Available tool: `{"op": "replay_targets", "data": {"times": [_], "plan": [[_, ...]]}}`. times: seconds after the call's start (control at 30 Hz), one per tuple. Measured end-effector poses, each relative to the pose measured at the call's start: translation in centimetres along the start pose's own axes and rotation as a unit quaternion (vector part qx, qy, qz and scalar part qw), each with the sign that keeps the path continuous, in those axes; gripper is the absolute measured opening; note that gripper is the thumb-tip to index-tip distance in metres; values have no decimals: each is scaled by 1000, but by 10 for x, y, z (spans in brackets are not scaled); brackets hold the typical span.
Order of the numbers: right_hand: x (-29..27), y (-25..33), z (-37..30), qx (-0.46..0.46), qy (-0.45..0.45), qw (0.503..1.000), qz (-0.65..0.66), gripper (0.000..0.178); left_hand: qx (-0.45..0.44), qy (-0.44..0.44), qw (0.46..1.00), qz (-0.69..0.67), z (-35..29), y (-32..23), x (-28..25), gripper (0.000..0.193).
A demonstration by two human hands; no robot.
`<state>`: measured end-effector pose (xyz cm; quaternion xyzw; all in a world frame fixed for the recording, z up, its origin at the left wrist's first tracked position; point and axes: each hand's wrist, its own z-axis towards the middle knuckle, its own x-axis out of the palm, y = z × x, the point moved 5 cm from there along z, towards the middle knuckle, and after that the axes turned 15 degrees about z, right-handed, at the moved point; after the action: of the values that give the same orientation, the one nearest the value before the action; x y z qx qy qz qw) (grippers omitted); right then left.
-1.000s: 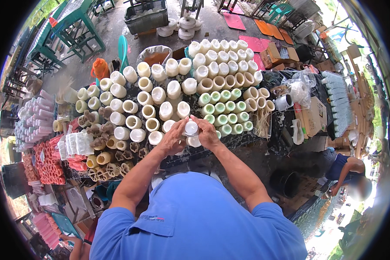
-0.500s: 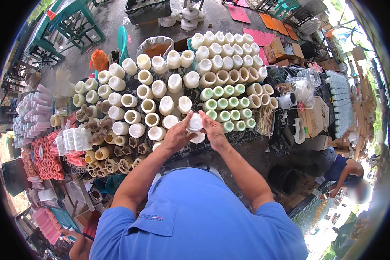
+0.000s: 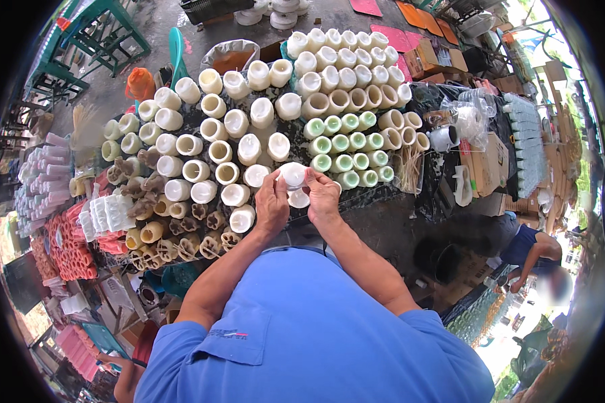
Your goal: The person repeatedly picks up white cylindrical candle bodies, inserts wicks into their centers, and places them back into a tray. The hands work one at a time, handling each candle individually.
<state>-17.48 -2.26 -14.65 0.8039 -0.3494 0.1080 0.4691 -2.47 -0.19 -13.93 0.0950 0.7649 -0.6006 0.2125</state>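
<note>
A white pillar candle (image 3: 292, 176) is held at the near edge of the table, between both my hands. The fingers of my left hand (image 3: 272, 207) are closed against its left side. On the other side, my right hand (image 3: 324, 197) grips it with thumb and fingers. Just below it, another white candle (image 3: 298, 199) stands partly between my wrists. Around my hands are hollow and filled cream candles (image 3: 249, 149) to the left, and rows of green-filled candle cups (image 3: 343, 162) to the right.
Brown flower-shaped pieces (image 3: 141, 191) and red hollow pieces (image 3: 74, 245) lie at left. A bundle of wicks (image 3: 408, 168) and a metal pitcher (image 3: 444, 138) are at right. Another person (image 3: 534, 255) works at far right, and a person's arm (image 3: 122, 376) shows at lower left.
My fingers have shifted their hold on the candle; the left hand now pinches lower along its side. The whole view has moved slightly, so the table's things appear a little higher and further left.
</note>
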Motion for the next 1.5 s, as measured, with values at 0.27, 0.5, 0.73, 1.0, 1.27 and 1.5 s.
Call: {"op": "replay_targets", "data": {"times": [0.27,0.5,0.73,1.0,1.27,1.5], "plan": [[-24,-13,29,-6,-109,988,-107,25,-110,-1,974,199,11,4,0,31],[-47,-14,49,-38,-119,861,-492,33,-112,21,967,228,25,36,8,35],[1,3,57,-132,2,862,-489,32,-13,-10,974,226,37,26,4,33],[43,39,14,9,112,982,-150,26,-47,131,927,-348,18,-30,-26,42],[100,81,-15,-16,293,955,-34,59,14,127,879,-460,30,-97,-51,52],[96,69,-35,-90,231,968,-29,43,-31,18,885,-464,30,-100,-46,35]]}}
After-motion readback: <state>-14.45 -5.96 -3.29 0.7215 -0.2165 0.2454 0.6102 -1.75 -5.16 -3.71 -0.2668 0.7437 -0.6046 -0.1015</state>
